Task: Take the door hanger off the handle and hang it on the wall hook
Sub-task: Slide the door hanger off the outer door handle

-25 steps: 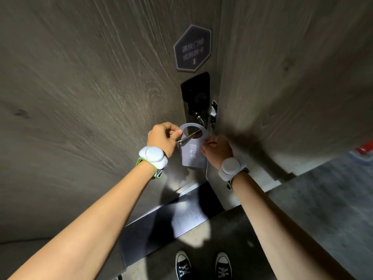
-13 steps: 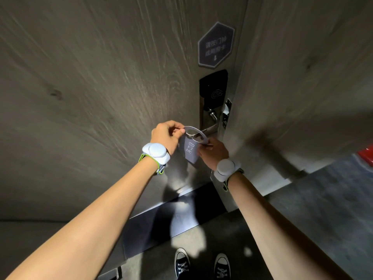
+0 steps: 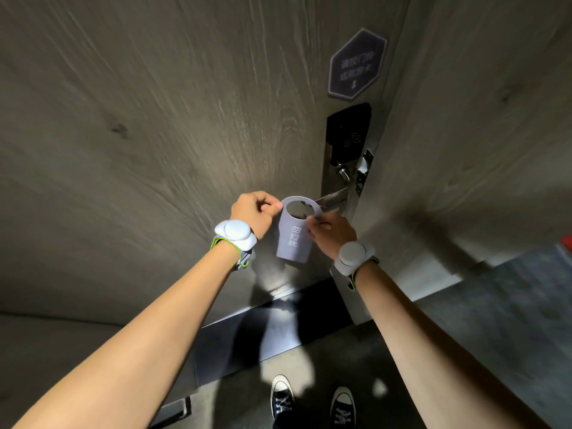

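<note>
A grey door hanger [image 3: 292,239] with white characters and a round hole at its top hangs free in front of the wooden door [image 3: 154,125], just left of the metal lever handle [image 3: 332,196]. The handle's tip sits beside the hanger's ring, outside the hole. My left hand [image 3: 255,212] pinches the ring's upper left edge. My right hand [image 3: 332,235] pinches the ring's right side. No wall hook is in view.
A black card-reader lock plate [image 3: 348,134] sits above the handle, with a hexagonal dark sign [image 3: 357,65] higher up. The door frame and a wood-panelled wall [image 3: 479,119] stand to the right. My two black sneakers [image 3: 312,400] stand on the grey floor below.
The hanger has slid left off the lever handle with both hands on it and now faces me flat. The view has shifted left, so the lock appears further right.
</note>
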Demonstrator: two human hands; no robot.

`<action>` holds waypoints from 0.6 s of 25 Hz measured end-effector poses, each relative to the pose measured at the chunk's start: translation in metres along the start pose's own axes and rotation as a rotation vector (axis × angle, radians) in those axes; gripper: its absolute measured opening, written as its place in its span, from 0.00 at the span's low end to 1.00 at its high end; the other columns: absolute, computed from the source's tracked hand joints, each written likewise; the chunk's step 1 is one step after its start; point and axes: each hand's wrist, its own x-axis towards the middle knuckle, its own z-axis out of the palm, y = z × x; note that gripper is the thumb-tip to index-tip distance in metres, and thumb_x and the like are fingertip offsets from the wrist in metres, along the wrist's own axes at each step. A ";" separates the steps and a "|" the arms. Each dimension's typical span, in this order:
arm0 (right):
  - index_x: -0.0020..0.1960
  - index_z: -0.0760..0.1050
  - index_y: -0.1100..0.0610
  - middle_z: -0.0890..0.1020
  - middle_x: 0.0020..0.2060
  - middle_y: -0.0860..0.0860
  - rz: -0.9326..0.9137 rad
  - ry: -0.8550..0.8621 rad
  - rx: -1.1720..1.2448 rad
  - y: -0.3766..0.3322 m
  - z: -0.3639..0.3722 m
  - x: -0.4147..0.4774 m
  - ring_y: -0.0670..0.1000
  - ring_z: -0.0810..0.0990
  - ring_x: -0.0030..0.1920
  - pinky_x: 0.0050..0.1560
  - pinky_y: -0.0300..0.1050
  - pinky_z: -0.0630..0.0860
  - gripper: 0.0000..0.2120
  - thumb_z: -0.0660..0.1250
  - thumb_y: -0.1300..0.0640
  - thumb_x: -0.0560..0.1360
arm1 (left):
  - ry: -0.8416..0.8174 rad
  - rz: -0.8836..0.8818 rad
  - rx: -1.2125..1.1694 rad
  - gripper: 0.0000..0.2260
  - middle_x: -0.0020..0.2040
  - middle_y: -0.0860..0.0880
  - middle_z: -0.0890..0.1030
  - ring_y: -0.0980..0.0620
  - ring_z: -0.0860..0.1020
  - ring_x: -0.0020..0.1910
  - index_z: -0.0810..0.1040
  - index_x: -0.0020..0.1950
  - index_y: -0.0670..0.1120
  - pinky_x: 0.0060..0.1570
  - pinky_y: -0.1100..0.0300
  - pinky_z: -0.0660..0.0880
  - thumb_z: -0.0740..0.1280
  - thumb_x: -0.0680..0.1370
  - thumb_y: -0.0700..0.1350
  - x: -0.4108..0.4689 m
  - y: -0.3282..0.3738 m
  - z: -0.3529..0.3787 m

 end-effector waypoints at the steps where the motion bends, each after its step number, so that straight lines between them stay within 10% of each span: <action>1: 0.62 0.80 0.60 0.84 0.58 0.58 -0.026 0.003 0.064 -0.004 -0.003 -0.005 0.59 0.82 0.60 0.53 0.48 0.76 0.20 0.60 0.46 0.82 | -0.010 -0.006 -0.013 0.09 0.37 0.50 0.83 0.52 0.78 0.37 0.83 0.39 0.51 0.47 0.60 0.78 0.67 0.75 0.39 -0.004 0.000 -0.004; 7: 0.42 0.80 0.63 0.86 0.42 0.63 0.004 0.028 0.353 -0.011 -0.015 -0.018 0.62 0.87 0.48 0.57 0.61 0.82 0.23 0.68 0.41 0.74 | -0.102 0.058 -0.105 0.13 0.37 0.42 0.86 0.40 0.82 0.39 0.82 0.40 0.45 0.51 0.45 0.80 0.66 0.77 0.52 -0.028 0.013 -0.013; 15: 0.46 0.82 0.61 0.88 0.41 0.58 0.138 0.051 0.143 0.003 -0.048 -0.014 0.63 0.87 0.48 0.55 0.60 0.83 0.20 0.62 0.45 0.70 | -0.058 0.094 -0.065 0.06 0.37 0.47 0.85 0.56 0.77 0.31 0.84 0.49 0.50 0.39 0.66 0.75 0.69 0.78 0.49 -0.025 0.048 0.014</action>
